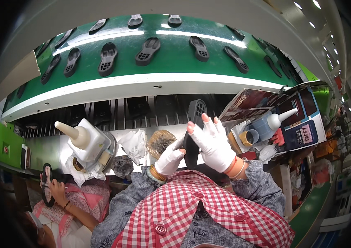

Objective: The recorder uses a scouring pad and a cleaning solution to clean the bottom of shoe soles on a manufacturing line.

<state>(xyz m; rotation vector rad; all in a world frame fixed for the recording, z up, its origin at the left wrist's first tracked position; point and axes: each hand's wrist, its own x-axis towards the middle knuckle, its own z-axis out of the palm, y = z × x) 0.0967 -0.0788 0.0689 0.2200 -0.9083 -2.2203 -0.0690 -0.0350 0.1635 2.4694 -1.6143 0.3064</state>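
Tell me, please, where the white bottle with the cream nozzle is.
In the head view, the white bottle is on the left side, left of the crumpled white cloth.

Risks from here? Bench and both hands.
1. The dark, elongated shoe part might slip: the white-gloved left hand appears to hold its edge, while the white-gloved right hand is open with fingers extended.
2. Bare fingertips poke out of the right glove, so skin could touch any residue on the part.
3. The white plastic bottle with a long cream nozzle stands left of the grey patterned left sleeve; a wide elbow swing might knock it.
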